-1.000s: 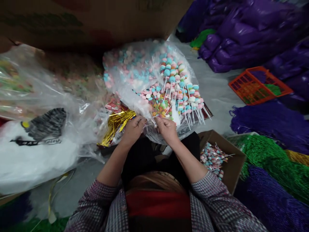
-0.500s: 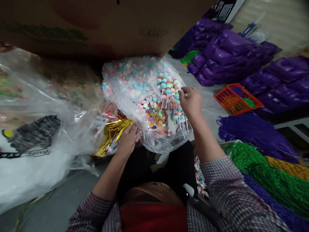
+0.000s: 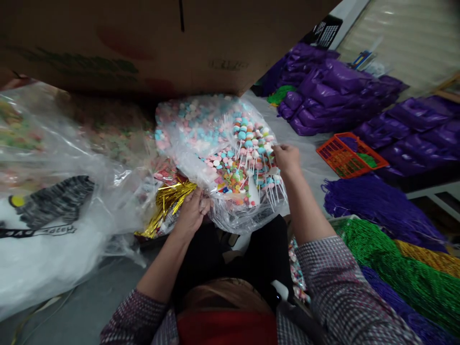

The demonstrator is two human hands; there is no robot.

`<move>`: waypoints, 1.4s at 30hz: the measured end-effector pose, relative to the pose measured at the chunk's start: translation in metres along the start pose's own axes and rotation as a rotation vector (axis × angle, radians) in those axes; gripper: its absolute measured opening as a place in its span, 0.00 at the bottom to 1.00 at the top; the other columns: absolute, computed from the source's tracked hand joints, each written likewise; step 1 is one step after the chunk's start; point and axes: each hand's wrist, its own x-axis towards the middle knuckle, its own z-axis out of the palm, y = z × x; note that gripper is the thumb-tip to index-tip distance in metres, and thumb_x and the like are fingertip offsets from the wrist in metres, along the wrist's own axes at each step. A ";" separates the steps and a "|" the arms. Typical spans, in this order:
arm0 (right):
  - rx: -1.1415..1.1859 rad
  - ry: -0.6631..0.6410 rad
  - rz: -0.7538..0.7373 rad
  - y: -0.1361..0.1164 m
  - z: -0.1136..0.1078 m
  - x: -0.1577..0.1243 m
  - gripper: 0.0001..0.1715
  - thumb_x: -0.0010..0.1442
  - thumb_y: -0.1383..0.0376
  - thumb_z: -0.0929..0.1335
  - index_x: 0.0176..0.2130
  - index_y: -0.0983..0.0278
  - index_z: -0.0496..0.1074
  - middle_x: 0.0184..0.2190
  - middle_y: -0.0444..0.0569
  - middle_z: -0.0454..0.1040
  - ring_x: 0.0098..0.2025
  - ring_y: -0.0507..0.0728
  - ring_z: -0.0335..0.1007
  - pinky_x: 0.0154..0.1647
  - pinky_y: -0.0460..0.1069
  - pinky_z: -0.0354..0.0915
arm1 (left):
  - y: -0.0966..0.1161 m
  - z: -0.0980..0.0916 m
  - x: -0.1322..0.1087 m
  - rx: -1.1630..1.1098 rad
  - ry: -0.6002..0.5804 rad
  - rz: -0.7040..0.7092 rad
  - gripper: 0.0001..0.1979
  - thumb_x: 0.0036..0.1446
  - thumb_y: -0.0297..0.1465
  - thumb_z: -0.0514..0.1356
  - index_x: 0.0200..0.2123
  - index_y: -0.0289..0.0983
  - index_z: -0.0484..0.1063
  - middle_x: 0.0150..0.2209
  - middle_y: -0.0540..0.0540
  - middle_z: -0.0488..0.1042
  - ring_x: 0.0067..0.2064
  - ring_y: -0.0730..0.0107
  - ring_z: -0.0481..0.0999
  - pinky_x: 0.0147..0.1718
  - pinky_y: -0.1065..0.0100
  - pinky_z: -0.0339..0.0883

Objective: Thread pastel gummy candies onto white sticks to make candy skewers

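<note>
A clear plastic bag (image 3: 240, 218) lies before me, full of pastel pink, blue and white candies (image 3: 201, 122). Along its right side is a cluster of candy lollipops (image 3: 247, 134) with white sticks, beside colourful gummy candies (image 3: 233, 177). My left hand (image 3: 193, 209) is closed at the bag's near left edge, gripping gathered plastic. Gold tinsel (image 3: 168, 203) shows just left of it. At the right edge of the lollipops, my right hand (image 3: 287, 158) has its fingers drawn together; what is between them is hidden.
A large cardboard box (image 3: 161, 48) looms over the far side. More candy bags (image 3: 118, 139) and a grey glove (image 3: 57, 201) lie left. On the right are purple packages (image 3: 334, 91), an orange basket (image 3: 345, 163), purple strands (image 3: 377, 206) and green bead strands (image 3: 391, 254).
My right hand has shifted slightly down and right along the lollipops, its fingers more curled. My left hand stays at the bag's edge. The whole view has tilted a little.
</note>
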 end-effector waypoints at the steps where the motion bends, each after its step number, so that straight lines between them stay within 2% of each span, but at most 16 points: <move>1: 0.091 -0.005 0.013 0.005 -0.004 -0.007 0.14 0.59 0.65 0.66 0.23 0.63 0.68 0.18 0.42 0.67 0.21 0.50 0.62 0.25 0.47 0.58 | 0.000 0.000 0.001 -0.004 -0.013 0.006 0.32 0.39 0.54 0.75 0.22 0.38 0.62 0.10 0.63 0.55 0.13 0.85 0.56 0.24 0.73 0.69; 3: 0.317 -0.045 -0.005 0.015 -0.015 -0.028 0.14 0.59 0.62 0.67 0.23 0.62 0.67 0.16 0.39 0.64 0.18 0.48 0.56 0.22 0.45 0.55 | -0.001 -0.001 0.002 -0.019 -0.038 0.024 0.32 0.41 0.55 0.74 0.22 0.38 0.61 0.11 0.63 0.55 0.13 0.84 0.55 0.25 0.72 0.70; 6: 0.506 -0.157 -0.069 0.030 -0.032 -0.068 0.18 0.56 0.55 0.72 0.22 0.62 0.69 0.15 0.38 0.63 0.19 0.47 0.55 0.22 0.44 0.54 | -0.001 -0.001 0.005 -0.037 -0.064 0.046 0.30 0.43 0.54 0.74 0.22 0.38 0.63 0.11 0.63 0.55 0.13 0.84 0.54 0.24 0.72 0.69; 11: 0.515 -0.255 -0.083 0.052 -0.055 -0.127 0.18 0.52 0.50 0.77 0.28 0.61 0.76 0.21 0.40 0.71 0.23 0.48 0.62 0.26 0.45 0.62 | -0.001 -0.003 0.006 0.013 -0.101 0.025 0.29 0.43 0.55 0.73 0.22 0.37 0.68 0.11 0.62 0.53 0.13 0.84 0.56 0.24 0.72 0.68; 15: 0.459 -0.289 -0.080 0.069 -0.068 -0.150 0.17 0.54 0.50 0.77 0.34 0.60 0.80 0.23 0.41 0.74 0.24 0.50 0.65 0.28 0.46 0.65 | -0.002 -0.003 0.004 0.042 -0.084 -0.004 0.31 0.37 0.54 0.76 0.20 0.37 0.64 0.13 0.61 0.56 0.13 0.85 0.55 0.19 0.74 0.63; 20: 0.369 -0.302 -0.165 0.082 -0.080 -0.159 0.13 0.59 0.52 0.74 0.37 0.58 0.81 0.24 0.41 0.76 0.25 0.50 0.68 0.29 0.47 0.66 | -0.004 0.001 0.003 0.074 -0.114 -0.019 0.30 0.39 0.52 0.76 0.20 0.37 0.64 0.16 0.57 0.62 0.15 0.86 0.58 0.12 0.78 0.49; 24: 0.241 -0.291 -0.276 0.085 -0.088 -0.160 0.12 0.62 0.52 0.73 0.39 0.57 0.81 0.26 0.42 0.77 0.25 0.51 0.70 0.29 0.48 0.68 | -0.003 0.004 0.002 0.123 -0.103 -0.044 0.32 0.32 0.53 0.77 0.19 0.37 0.64 0.16 0.56 0.64 0.15 0.84 0.60 0.11 0.78 0.47; 28: 0.094 -0.267 -0.383 0.087 -0.095 -0.157 0.13 0.65 0.53 0.70 0.39 0.57 0.81 0.28 0.44 0.79 0.27 0.53 0.74 0.31 0.49 0.70 | -0.002 0.004 0.002 0.166 -0.130 -0.061 0.31 0.32 0.52 0.78 0.19 0.36 0.66 0.15 0.56 0.65 0.14 0.83 0.60 0.11 0.77 0.48; 32: -0.008 -0.288 -0.426 0.085 -0.103 -0.156 0.11 0.65 0.55 0.69 0.39 0.56 0.80 0.28 0.45 0.80 0.29 0.55 0.76 0.34 0.51 0.71 | -0.002 0.001 0.001 0.205 -0.158 -0.069 0.28 0.37 0.52 0.77 0.19 0.36 0.69 0.16 0.53 0.67 0.16 0.81 0.61 0.12 0.76 0.49; 37: -0.050 -0.265 -0.432 0.078 -0.113 -0.159 0.09 0.65 0.58 0.69 0.38 0.56 0.80 0.31 0.46 0.82 0.32 0.56 0.78 0.36 0.53 0.71 | -0.003 -0.005 0.002 0.245 -0.148 -0.085 0.23 0.51 0.42 0.73 0.17 0.35 0.69 0.15 0.54 0.62 0.14 0.82 0.57 0.13 0.75 0.48; 42: -0.059 -0.249 -0.395 0.078 -0.116 -0.163 0.09 0.64 0.59 0.69 0.38 0.57 0.81 0.31 0.46 0.81 0.31 0.55 0.76 0.34 0.53 0.71 | -0.003 -0.008 0.000 0.278 -0.187 -0.073 0.20 0.51 0.41 0.74 0.19 0.35 0.73 0.14 0.54 0.62 0.15 0.82 0.57 0.14 0.75 0.48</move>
